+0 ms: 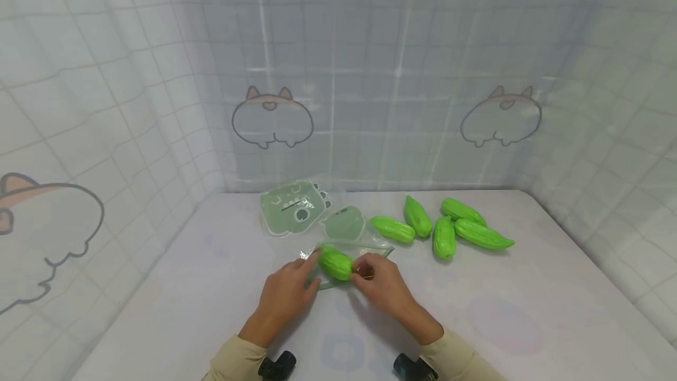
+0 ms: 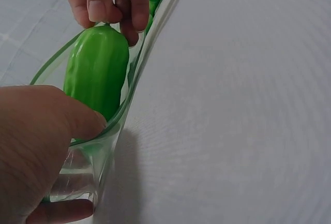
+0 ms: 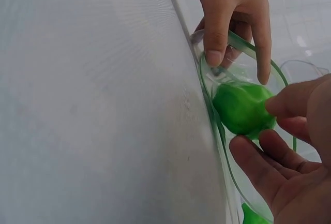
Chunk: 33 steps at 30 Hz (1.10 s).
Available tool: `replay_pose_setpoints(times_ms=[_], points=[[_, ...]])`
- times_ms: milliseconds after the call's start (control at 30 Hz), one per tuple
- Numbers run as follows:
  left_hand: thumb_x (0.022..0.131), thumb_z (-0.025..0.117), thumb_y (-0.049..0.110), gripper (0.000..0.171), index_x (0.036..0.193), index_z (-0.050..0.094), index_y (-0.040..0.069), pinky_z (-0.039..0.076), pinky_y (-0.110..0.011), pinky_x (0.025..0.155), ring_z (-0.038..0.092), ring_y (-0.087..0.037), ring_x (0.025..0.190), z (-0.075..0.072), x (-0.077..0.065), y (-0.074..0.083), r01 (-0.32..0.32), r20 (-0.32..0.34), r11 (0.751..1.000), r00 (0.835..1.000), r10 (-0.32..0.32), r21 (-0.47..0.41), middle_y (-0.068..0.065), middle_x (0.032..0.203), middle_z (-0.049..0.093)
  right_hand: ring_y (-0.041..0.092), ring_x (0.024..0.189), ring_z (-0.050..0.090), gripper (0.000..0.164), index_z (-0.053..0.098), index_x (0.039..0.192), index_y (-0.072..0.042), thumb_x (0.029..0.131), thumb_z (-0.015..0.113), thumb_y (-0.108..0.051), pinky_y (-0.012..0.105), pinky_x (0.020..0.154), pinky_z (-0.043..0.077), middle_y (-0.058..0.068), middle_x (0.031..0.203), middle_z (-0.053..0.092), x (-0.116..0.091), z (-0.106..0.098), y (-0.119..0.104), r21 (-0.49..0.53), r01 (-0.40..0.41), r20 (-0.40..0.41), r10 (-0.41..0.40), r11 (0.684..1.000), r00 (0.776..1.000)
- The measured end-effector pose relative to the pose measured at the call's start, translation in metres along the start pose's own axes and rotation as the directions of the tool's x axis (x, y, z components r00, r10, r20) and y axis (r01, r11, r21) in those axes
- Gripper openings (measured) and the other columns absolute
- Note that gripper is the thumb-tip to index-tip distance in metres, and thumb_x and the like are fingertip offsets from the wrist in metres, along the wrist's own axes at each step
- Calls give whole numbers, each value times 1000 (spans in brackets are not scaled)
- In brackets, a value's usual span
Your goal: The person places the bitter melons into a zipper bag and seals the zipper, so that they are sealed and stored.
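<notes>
A clear zip bag (image 1: 344, 225) with green cartoon prints lies on the table, its green-edged mouth spread open toward the person. My left hand (image 1: 285, 290) holds that mouth, its thumb over the rim in the left wrist view. One bright green bitter melon (image 1: 335, 263) lies partly within the mouth. My right hand (image 1: 383, 284) pinches the bitter melon's near end between thumb and fingers, as the right wrist view shows. The left index finger reaches along the bag's rim close to the melon's far end.
Several more bitter melons (image 1: 444, 239) lie in a loose group to the right of the bag. White table (image 1: 211, 287) spreads on both sides of the hands. Tiled-pattern curtains (image 1: 370, 75) with cartoon animals stand behind and at both sides.
</notes>
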<state>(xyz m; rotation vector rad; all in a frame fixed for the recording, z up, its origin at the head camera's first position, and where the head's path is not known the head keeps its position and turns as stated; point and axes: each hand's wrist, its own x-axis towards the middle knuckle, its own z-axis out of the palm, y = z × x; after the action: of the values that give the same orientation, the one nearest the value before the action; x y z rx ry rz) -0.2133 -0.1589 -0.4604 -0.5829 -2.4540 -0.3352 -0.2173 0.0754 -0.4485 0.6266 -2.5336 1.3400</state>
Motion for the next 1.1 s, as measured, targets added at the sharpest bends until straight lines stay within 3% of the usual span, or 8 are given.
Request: replay_pose_setpoints(times_ms=[400, 600, 800, 967, 1100], points=[[79, 81, 23, 64, 139, 59, 16, 46, -37, 49, 57, -19, 62, 3, -2, -4, 7, 10, 1000, 1000, -7, 0, -4, 85, 66, 19, 89, 68, 10, 73, 97, -3, 87, 71, 0, 25, 77, 56, 5, 94, 62, 0, 2, 0, 86, 88, 47, -92, 992, 995], [78, 82, 22, 64, 138, 60, 15, 44, -35, 47, 53, -16, 59, 5, 0, -4, -1, -9, 1000, 1000, 1, 1, -2, 83, 65, 21, 97, 68, 19, 74, 105, -6, 89, 68, 2, 23, 79, 55, 5, 101, 61, 0, 0, -1, 108, 79, 169, -96, 991, 981], [76, 83, 21, 63, 136, 62, 14, 45, -37, 47, 57, -19, 61, 7, -2, -4, -30, -42, 1000, 999, 30, 1, -3, 83, 66, 21, 98, 64, 31, 74, 119, -9, 89, 68, -1, 26, 79, 54, 4, 107, 60, -2, -2, -1, -22, 138, 234, -129, 990, 964], [77, 83, 21, 65, 138, 61, 14, 46, -37, 48, 58, -19, 61, 7, -1, -3, -33, -30, 999, 999, 33, 1, -4, 84, 66, 17, 102, 58, 41, 67, 132, -13, 91, 72, -14, 35, 84, 50, 3, 117, 59, -5, -5, -6, -198, 225, 271, -167, 954, 948], [77, 84, 21, 66, 138, 60, 14, 47, -38, 48, 60, -22, 63, 7, -1, -3, -27, -24, 1000, 999, 27, 7, -6, 85, 67, 20, 111, 58, 48, 61, 139, -13, 93, 71, -20, 40, 90, 50, 8, 128, 56, -6, -6, -12, -275, 245, 303, -158, 929, 940]])
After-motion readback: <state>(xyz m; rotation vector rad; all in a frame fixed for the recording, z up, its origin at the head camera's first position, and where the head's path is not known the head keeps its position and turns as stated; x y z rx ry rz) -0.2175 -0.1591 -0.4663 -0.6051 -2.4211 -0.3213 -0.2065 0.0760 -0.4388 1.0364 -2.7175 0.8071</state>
